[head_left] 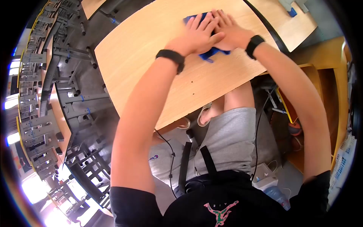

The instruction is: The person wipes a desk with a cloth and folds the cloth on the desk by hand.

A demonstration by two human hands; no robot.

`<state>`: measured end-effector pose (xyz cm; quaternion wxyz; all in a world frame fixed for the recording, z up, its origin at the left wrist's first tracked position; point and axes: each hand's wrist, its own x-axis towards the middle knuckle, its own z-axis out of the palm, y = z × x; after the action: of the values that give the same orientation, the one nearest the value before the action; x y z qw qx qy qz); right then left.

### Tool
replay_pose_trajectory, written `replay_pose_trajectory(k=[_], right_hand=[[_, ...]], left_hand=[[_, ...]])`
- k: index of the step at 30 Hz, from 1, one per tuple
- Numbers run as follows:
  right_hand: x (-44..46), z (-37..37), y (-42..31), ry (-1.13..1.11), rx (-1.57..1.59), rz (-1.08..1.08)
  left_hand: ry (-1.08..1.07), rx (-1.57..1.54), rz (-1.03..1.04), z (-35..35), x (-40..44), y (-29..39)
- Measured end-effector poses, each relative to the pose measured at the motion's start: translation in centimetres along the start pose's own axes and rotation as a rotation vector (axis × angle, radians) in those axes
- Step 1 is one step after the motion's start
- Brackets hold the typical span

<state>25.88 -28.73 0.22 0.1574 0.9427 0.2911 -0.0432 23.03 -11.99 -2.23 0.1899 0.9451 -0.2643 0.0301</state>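
Observation:
A blue fabric item [207,55] lies on the light wooden tabletop [151,68]. Loose strap-like or cord-like ends stick out at its near side, and a darker blue corner shows at its far left. Most of it is hidden under my hands, so its exact kind is unclear. My left hand [197,37] rests flat on it with fingers stretched out. Flat beside it, touching it at the thumb and fingers, is my right hand [231,34], also with fingers extended. Neither hand is wrapped around anything.
Another desk [293,26] adjoins on the right, across a dark gap. Below it stands a wooden cabinet [315,72] with balls inside. Rows of stacked grey-legged desks [72,94] fill the left. A cable [173,154] hangs near my lap, and a water jug [277,195] sits on the floor.

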Motion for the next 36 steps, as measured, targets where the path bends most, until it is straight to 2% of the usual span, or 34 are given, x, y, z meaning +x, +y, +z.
replay_pose_trajectory(k=[2,4,6,8,9,10,13,17,23,26,31,34,36], right_hand=[[0.1,-0.2,-3.3,0.073,0.107,-0.015],[-0.2,-1.2,-7.2,0.115,0.168,-0.051],[-0.2,-1.0,-11.1,0.250,0.299,-0.144],[-1.5,-3.4,-16.0,0.204,0.244,-0.217],[-2.5,-3.5,-18.4,0.216,0.297,-0.206],[-4.0,-3.2,-20.5,0.403,0.428,-0.210],[-7.9,-5.7,-25.0,0.305,0.314,-0.229],[-12.0,-5.8,-28.4,0.313,0.411,-0.220],[-15.2,-3.1,-23.1,0.381,0.664,-0.216],[-15.2,-1.4,-18.5,0.392,0.716,-0.148],[-11.9,0.3,-11.3,0.515,0.627,0.013],[-7.7,1.0,-9.8,0.526,0.563,0.092],[-5.8,1.3,-9.6,0.530,0.526,0.123]], left_hand=[[0.055,-0.022,0.005,-1.9,-2.9,-1.5],[-0.065,0.027,-0.073,-4.2,-7.3,-1.9],[-0.077,0.083,-0.078,-5.0,-11.5,-3.1],[-0.024,0.051,-0.132,-6.3,-16.8,-3.3],[-0.073,0.060,-0.161,-7.0,-19.2,-3.1],[-0.121,0.071,-0.181,-7.8,-21.5,-2.4],[-0.183,0.128,-0.225,-8.5,-28.2,-1.2],[-0.303,0.096,-0.293,-10.0,-31.9,2.6],[-0.483,0.032,-0.330,-8.1,-27.5,6.5],[-0.513,0.076,-0.235,-6.6,-22.6,7.6],[-0.453,0.163,-0.098,-3.2,-13.5,3.5],[-0.604,0.178,-0.117,-4.3,-7.8,1.1],[-0.577,0.160,-0.102,-4.6,-6.5,-0.7]])
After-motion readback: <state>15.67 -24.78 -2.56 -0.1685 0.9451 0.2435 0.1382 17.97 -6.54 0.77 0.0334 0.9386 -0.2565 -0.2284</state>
